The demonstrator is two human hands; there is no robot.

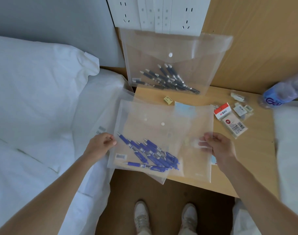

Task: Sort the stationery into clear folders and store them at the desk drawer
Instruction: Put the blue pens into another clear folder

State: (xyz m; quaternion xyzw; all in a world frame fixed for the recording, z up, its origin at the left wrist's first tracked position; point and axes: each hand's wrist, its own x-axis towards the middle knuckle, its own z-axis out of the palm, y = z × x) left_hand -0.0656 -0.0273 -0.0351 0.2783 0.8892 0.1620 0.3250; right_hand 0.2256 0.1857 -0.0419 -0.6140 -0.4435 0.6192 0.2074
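Observation:
A clear snap folder point(161, 133) holds several blue pens point(151, 153) in its lower left corner and hangs just above the wooden desk. My left hand point(100, 145) pinches its left edge, and my right hand point(217, 146) pinches its right edge. More clear folders point(195, 167) lie under it. A second clear folder point(175, 53) with several black pens point(168, 78) leans against the wall at the back of the desk.
Small packets of erasers and labels point(233, 121) and a yellow cube point(167, 100) lie on the desk point(255, 150). A blue water bottle point(280, 94) lies at the right. Bedding point(34, 99) flanks the desk's left side. Wall sockets point(158, 14) are behind.

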